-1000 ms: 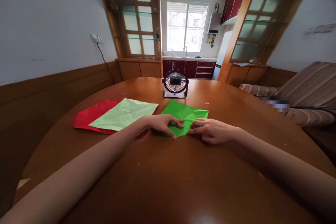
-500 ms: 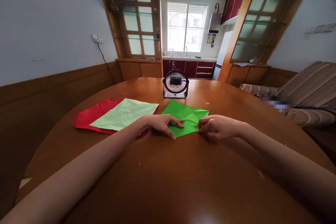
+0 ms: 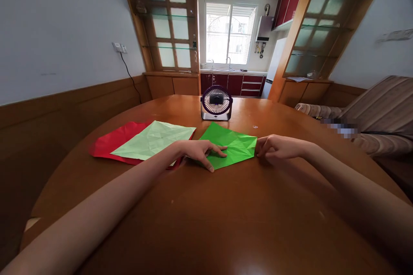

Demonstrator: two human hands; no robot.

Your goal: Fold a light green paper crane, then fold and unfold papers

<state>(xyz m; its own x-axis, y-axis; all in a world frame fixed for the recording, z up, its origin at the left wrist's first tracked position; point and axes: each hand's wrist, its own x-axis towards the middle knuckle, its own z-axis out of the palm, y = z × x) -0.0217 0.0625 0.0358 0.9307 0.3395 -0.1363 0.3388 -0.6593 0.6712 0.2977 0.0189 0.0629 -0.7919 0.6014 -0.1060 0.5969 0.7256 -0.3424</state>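
Observation:
A bright green sheet of paper [image 3: 237, 142] with crease lines lies on the table. My left hand [image 3: 201, 151] rests on its left part, fingers spread and thumb by the near edge, holding it flat. At the paper's right edge is my right hand [image 3: 275, 147], its fingers curled together on that edge; the fingertips are partly hidden. To the left, a creased pale green sheet [image 3: 158, 139] lies over red paper [image 3: 111, 141], and my left wrist crosses in front of them.
A small dark purple fan [image 3: 216, 101] stands upright behind the green paper on the brown wooden table [image 3: 206, 223]. A striped sofa [image 3: 380, 107] is at the right, past the table's edge. A black cord [image 3: 129, 75] hangs from a wall socket at the left.
My right hand has shifted to the right, and the near right part of the green paper now reaches farther right and shows more. My left hand has stayed nearly in place.

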